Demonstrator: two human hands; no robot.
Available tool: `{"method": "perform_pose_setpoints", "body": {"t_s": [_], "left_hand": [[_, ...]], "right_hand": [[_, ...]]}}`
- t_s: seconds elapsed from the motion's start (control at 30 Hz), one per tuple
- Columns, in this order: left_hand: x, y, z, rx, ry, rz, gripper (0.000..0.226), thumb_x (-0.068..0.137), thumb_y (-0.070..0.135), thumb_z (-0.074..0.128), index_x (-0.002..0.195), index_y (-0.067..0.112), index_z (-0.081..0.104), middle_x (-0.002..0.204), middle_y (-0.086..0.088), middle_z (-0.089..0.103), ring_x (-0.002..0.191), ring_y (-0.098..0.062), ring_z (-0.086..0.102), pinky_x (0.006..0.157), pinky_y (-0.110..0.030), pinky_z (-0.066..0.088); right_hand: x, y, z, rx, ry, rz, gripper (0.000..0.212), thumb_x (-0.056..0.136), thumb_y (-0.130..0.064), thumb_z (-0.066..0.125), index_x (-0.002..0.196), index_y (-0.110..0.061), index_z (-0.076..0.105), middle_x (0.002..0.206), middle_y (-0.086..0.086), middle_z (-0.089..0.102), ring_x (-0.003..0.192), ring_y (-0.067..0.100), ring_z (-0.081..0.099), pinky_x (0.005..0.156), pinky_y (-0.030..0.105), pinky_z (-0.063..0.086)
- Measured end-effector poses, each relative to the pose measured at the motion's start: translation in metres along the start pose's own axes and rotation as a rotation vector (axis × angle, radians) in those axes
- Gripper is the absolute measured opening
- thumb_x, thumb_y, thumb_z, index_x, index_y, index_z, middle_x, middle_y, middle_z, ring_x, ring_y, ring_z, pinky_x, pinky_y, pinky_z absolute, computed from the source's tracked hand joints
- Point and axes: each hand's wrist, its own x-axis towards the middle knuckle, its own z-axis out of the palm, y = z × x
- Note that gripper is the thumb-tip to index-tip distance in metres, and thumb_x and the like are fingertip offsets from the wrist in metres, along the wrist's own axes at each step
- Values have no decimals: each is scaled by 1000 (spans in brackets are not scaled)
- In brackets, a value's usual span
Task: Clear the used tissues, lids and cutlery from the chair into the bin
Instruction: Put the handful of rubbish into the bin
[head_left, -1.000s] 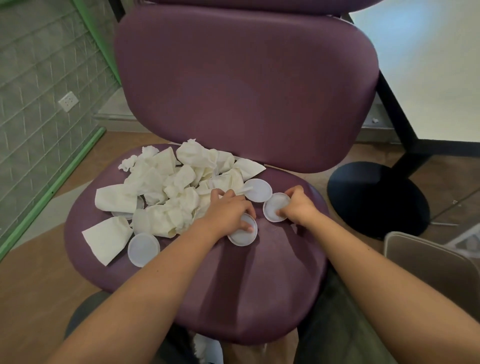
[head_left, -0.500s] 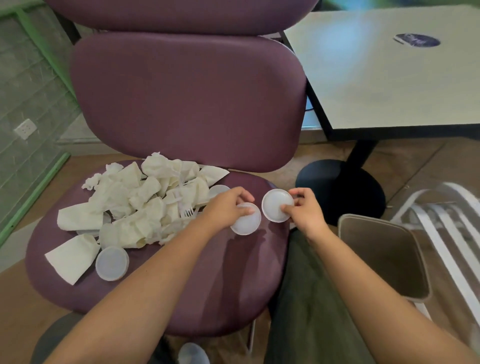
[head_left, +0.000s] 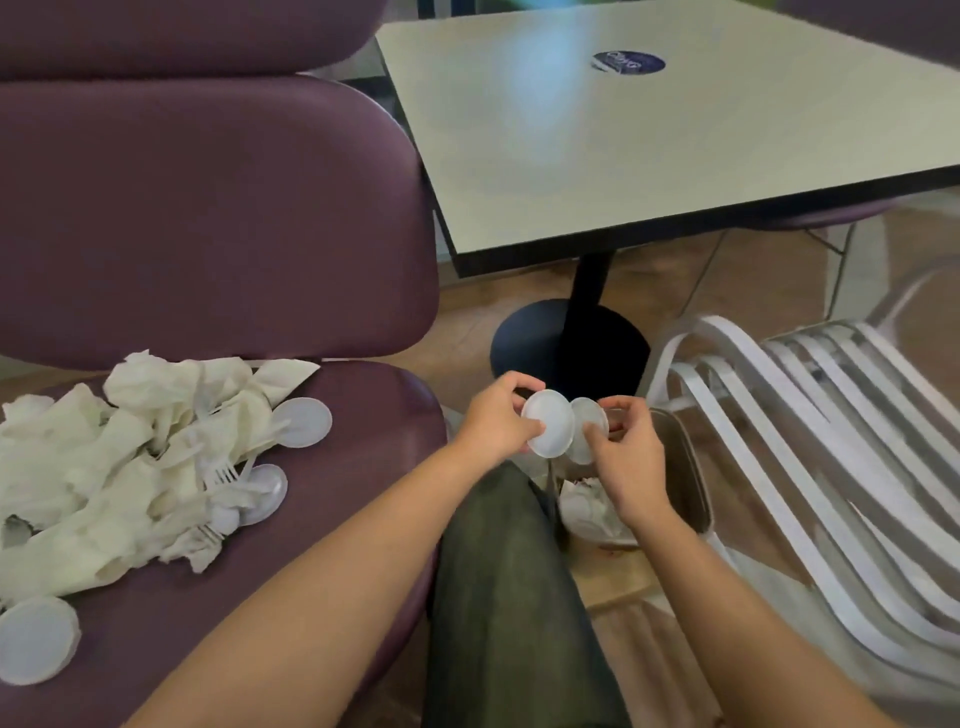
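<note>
Head view shows a person's two bare arms reaching out over a dark green trouser leg (head_left: 498, 571). To the left, near the camera, lies a purple chair (head_left: 322, 519) with a smooth, padded seat. On it sits a soft heap of crumpled white tissues (head_left: 98, 467), thin white plastic forks (head_left: 223, 475) and round, flat, cloudy lids (head_left: 304, 428). Past the knee, the left hand (head_left: 496, 421) pinches one round lid (head_left: 548, 431) by its rim — thumb below, fingers curled on top. The right hand (head_left: 623, 457) pinches a second lid (head_left: 589, 428) the same way, and the two lids touch edge to edge. Both are held above a brown bin (head_left: 685, 467) on the floor, with white tissue inside. Beside it stands a white slatted chair (head_left: 810, 447). Farther off is a smooth pale table (head_left: 649, 140) on a black post.
</note>
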Motion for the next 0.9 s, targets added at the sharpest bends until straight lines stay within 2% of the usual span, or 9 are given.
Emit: {"method": "perform_pose_setpoints", "body": {"t_s": [0.13,0.27,0.37,0.47,0.57,0.63,0.8,0.83,0.9], "left_hand": [[18,-2,52,181,-12,11,44,81,4,71,114,30,56,99,4,60,94,-16,60,77,-40,60],[28,-14,101,277,-29,-48,43,85,10,69,118,34,54,120,3,57,101,-18,60,83,-40,58],[28,-20,124,247,-38,-142,50,92,25,63,139,27,45,138,0,52,121,-21,54,100,-37,48],[27,-22,127,243,-58,-172,57,95,35,57,147,25,36,147,0,46,131,-22,47,104,-38,42],[26,-17,114,211,-49,-130,48,96,35,56,142,24,45,142,1,51,128,-19,50,105,-36,43],[24,-12,97,182,-4,-87,39,96,36,55,133,23,54,131,3,59,120,-16,55,99,-31,45],[13,-8,38,86,135,2,22,96,31,54,115,25,65,110,7,65,104,-11,60,85,-23,44],[10,-8,26,82,160,5,22,96,30,54,114,25,65,108,7,65,103,-11,60,85,-24,45],[3,-12,-1,86,211,-4,21,97,32,53,113,26,65,105,8,65,100,-11,60,84,-26,46]], "right_hand": [[9,27,-26,-141,88,69,23,91,-13,62,107,-24,50,98,-7,59,87,12,57,75,26,45],[19,54,-38,-260,75,169,20,92,-17,61,112,-18,56,103,2,65,96,25,63,84,38,52],[23,71,-41,-283,-29,263,29,95,-23,60,122,-13,57,113,6,66,106,25,62,89,34,46],[23,77,-40,-273,-113,290,29,96,-24,58,122,-11,60,114,8,67,104,23,61,87,31,45],[25,70,-34,-228,-135,269,20,96,-21,58,114,-14,63,107,4,67,93,14,57,84,26,42],[26,59,-27,-181,-145,242,18,97,-20,57,112,-15,64,100,-1,64,91,12,56,79,22,41],[24,18,5,-133,-191,124,12,97,-21,56,106,-21,64,96,-6,63,83,5,58,57,10,37],[22,10,13,-131,-205,102,13,97,-21,56,107,-21,64,97,-5,64,80,2,57,56,10,37],[18,-5,33,-118,-228,63,15,96,-21,57,108,-20,66,101,-4,65,83,3,56,65,15,40]]}}
